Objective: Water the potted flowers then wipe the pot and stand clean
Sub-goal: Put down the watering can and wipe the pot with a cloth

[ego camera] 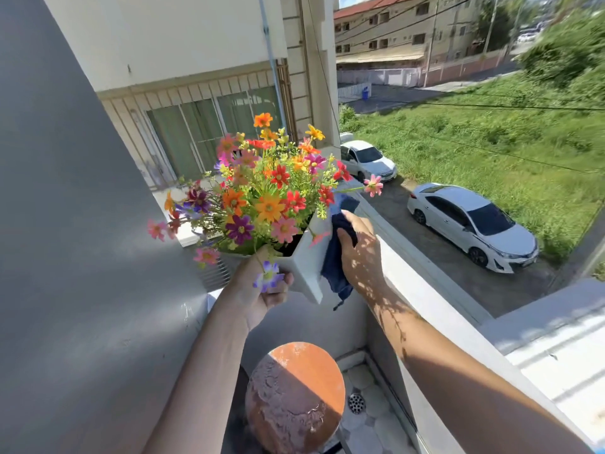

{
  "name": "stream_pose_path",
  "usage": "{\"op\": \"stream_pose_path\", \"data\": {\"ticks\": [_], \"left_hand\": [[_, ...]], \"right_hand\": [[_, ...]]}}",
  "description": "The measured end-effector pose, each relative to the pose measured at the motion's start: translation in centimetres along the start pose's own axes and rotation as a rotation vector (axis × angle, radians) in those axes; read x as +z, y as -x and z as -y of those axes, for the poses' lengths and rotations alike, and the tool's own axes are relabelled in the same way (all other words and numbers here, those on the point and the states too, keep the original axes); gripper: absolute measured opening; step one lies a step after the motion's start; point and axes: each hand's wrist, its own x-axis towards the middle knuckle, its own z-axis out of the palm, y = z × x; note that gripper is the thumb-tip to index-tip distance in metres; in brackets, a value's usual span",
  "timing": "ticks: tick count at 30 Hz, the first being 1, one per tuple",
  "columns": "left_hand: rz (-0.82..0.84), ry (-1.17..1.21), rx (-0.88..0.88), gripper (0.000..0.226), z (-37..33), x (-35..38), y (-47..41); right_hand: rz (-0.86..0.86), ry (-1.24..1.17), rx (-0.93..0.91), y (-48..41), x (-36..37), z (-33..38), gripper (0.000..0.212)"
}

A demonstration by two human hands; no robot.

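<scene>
– Hands first: what is each one doing?
– Her or his left hand grips the white pot from below its left side, fingers curled under the base. The right hand holds a dark blue cloth and presses it flat against the pot's right side, thumb and fingers closed over the fabric.
– So where is the pot itself?
– Up in the air, tilted to the left and carried only by those two hands. Bright flowers, orange, red, pink and purple, spill out of its top and over its left rim; one purple bloom hangs in front of the left hand's fingers.
– And the stand?
– Straight below the pot, well apart from it: a round, rusty orange top, half in sun and half in shade, with flaking patches.
– Anything else around?
– A floor drain lies below the pot, just right of the stand. A pale ledge runs past the pot's right side, behind the right forearm. A grey wall fills the space left of the pot. Two white cars are parked far beyond it to the right, down at street level beside grass.
</scene>
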Motion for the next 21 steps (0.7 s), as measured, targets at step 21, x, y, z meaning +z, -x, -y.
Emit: {"op": "stream_pose_path", "data": {"ticks": [21], "left_hand": [[-0.088, -0.034, 0.035, 0.035, 1.7, -0.7, -3.8]], "right_hand": [[-0.019, -0.204, -0.063, 3.4, 0.5, 2.3, 0.038]]}}
